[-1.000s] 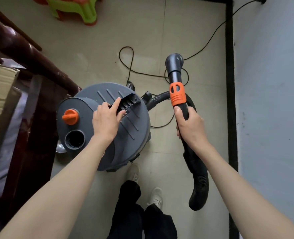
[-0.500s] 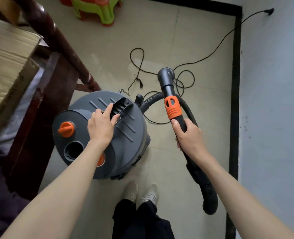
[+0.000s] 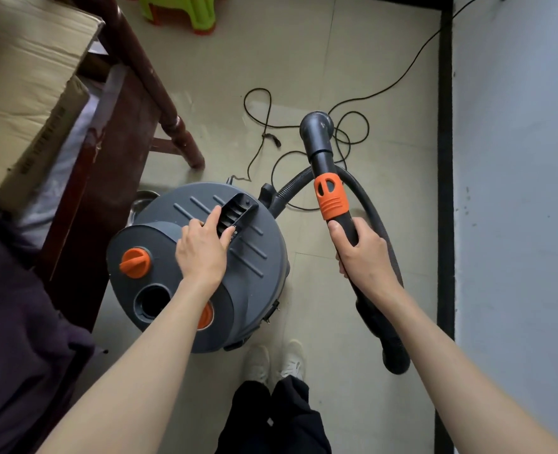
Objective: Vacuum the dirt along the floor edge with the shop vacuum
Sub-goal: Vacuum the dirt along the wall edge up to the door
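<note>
Soft, even daylight fills the room, leaving only faint shadows beneath the shop vacuum (image 3: 205, 267) on the pale floor (image 3: 352, 404). A dull sheen marks the tiles near the cord (image 3: 258, 126). Wide-angle distortion bends the edges; the cardboard box (image 3: 25, 93) blurs slightly.

A cardboard box (image 3: 25, 93) sits at the upper left on dark wooden furniture (image 3: 120, 152) whose turned leg (image 3: 186, 142) stands on the pale tiled floor (image 3: 271, 54), a green and orange plastic stool (image 3: 179, 11) stands beyond it, and a grey wall (image 3: 519, 191) with black skirting (image 3: 445, 158) runs along the right.
</note>
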A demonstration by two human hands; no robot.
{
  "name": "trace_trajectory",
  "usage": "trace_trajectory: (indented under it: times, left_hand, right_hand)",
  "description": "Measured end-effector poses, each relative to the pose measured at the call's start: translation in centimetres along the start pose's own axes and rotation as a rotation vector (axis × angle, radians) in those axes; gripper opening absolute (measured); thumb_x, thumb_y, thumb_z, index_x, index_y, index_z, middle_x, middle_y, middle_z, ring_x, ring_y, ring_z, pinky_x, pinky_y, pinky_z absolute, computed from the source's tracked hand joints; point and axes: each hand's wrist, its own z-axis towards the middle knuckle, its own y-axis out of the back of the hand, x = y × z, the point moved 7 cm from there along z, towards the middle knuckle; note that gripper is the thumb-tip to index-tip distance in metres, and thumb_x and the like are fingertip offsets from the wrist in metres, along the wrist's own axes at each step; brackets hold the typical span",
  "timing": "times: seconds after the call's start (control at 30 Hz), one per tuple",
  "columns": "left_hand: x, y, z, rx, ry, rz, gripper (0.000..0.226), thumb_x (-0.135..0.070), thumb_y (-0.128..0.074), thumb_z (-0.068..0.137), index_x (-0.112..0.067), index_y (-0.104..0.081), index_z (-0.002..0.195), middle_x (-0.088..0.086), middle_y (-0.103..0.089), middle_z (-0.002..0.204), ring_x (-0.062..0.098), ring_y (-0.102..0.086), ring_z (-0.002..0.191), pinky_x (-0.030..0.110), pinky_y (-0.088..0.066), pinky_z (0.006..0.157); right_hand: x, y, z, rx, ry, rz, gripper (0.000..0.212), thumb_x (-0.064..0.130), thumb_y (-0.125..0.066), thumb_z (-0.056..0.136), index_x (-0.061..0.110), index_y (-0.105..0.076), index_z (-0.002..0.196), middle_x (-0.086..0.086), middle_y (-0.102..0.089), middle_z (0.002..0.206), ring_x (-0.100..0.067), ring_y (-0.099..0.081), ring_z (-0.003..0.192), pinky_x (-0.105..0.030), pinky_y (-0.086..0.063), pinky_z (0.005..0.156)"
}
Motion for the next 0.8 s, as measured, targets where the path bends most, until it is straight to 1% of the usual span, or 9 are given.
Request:
trace_trajectory:
  times: [0.17,0.37,0.57,0.67,0.8]
  left_hand:
    - [1.1,-0.9,-3.1,0.003,0.005,-0.009,0.053,-0.042,-0.044,0.098,-0.025,-0.034,0.146,0.018,-0.055,0.113,0.033,-0.049,0.108,0.041,-0.042,0.087]
    - [3.1,-2.1,-7.6,-0.018,0.043,-0.042,0.052,-0.041,-0.045,0.097,-0.025,-0.034,0.146,0.019,-0.054,0.113,0.034,-0.049,0.108,0.043,-0.041,0.088]
    - [5.3,-2.9,-11.8,-0.023,0.093,-0.077,0.053,-0.041,-0.046,0.097,-0.025,-0.034,0.146,0.019,-0.053,0.116,0.034,-0.048,0.111,0.042,-0.039,0.092]
    - [6.6,-3.3,-13.8,-0.027,0.098,-0.075,0.053,-0.041,-0.046,0.097,-0.024,-0.035,0.146,0.019,-0.053,0.115,0.034,-0.048,0.11,0.042,-0.039,0.091]
    - [8.6,-3.6,-16.3,-0.028,0.066,-0.03,0.053,-0.041,-0.044,0.097,-0.024,-0.033,0.146,0.019,-0.053,0.114,0.033,-0.049,0.107,0.042,-0.039,0.089]
  right_hand:
    - [-1.8,-0.4,-3.4,0.012,0.002,0.019,0.032,0.05,-0.051,0.09,0.021,-0.047,0.077,-0.006,-0.055,0.064,-0.022,-0.052,0.052,-0.048,-0.052,0.058]
    - [-3.5,-0.3,-7.5,0.036,0.028,-0.033,0.033,0.052,-0.05,0.09,0.024,-0.044,0.074,-0.005,-0.056,0.065,-0.025,-0.054,0.058,-0.044,-0.05,0.058]
    - [-5.1,-1.2,-11.9,0.052,-0.007,-0.039,0.031,0.05,-0.051,0.091,0.026,-0.043,0.074,-0.005,-0.057,0.067,-0.026,-0.055,0.06,-0.042,-0.049,0.059]
    - [-5.8,-2.2,-14.4,0.054,-0.044,-0.019,0.03,0.048,-0.051,0.092,0.026,-0.043,0.073,-0.004,-0.056,0.066,-0.023,-0.053,0.056,-0.039,-0.048,0.057]
    - [-6.6,-3.2,-18.1,0.01,-0.099,0.103,0.031,0.041,-0.053,0.095,0.019,-0.045,0.075,-0.004,-0.053,0.062,-0.018,-0.048,0.047,-0.032,-0.045,0.051]
